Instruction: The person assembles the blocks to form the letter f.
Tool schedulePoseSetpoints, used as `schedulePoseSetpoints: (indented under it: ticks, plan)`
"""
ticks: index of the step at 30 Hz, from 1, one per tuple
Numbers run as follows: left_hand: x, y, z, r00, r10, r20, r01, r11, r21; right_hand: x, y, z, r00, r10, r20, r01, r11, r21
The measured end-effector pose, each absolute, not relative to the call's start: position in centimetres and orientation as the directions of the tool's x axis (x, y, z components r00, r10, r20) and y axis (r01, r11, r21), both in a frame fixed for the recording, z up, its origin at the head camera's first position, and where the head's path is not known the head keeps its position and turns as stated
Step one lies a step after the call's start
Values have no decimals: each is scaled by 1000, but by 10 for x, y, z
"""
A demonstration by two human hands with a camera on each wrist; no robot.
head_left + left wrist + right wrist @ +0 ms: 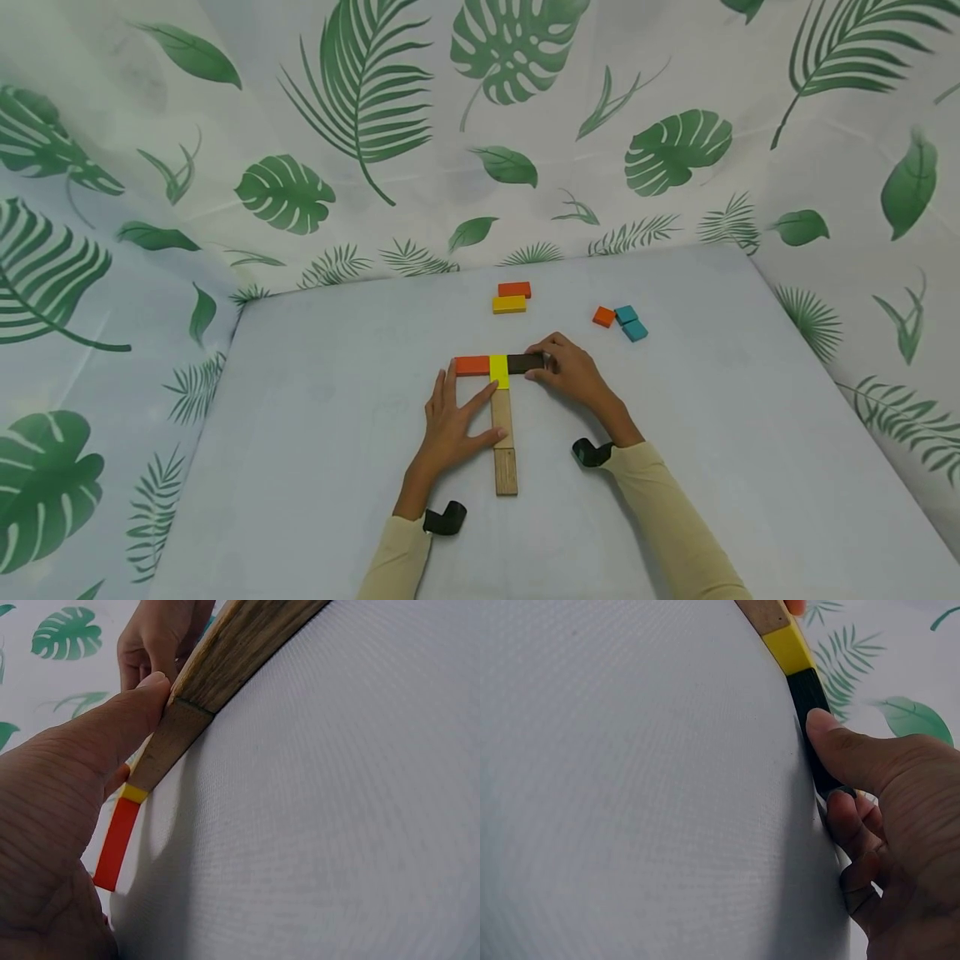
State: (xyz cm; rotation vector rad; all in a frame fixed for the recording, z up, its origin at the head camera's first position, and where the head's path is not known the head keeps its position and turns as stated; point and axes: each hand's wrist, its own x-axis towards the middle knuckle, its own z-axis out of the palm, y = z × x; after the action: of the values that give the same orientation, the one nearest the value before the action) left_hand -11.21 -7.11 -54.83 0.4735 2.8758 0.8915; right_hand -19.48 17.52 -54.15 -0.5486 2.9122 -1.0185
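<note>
Wooden blocks lie flat in a T shape in the head view. A red block (472,366), a bright yellow block (498,372) and a black block (524,363) make the crossbar. Below the yellow one run a pale wood block (502,418) and a darker wood block (506,472). My left hand (450,423) has its fingers spread, with fingertips at the red and yellow blocks and the thumb on the pale one. My right hand (576,372) pinches the black block's outer end between thumb and fingers, also seen in the right wrist view.
Toward the back of the white table (337,400) lie an orange-red block (514,289) and a yellow-orange block (509,305). To their right sit a small orange block (603,317) and two teal blocks (631,322). A leaf-print cloth (420,217) rises behind the table.
</note>
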Motion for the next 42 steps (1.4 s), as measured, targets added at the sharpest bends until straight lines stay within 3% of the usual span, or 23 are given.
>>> schedulePoseSetpoints:
  ticks: [29,42]
  plan:
    - [-113,-73,-549,-947,320,30,277,767,578,-194,180,-545,-925,-356,130,-347,659,-667]
    - [-113,-73,-550,-947,320,25,273,762,587,-211,176,-533,-963,-269,25,-204,663,-720]
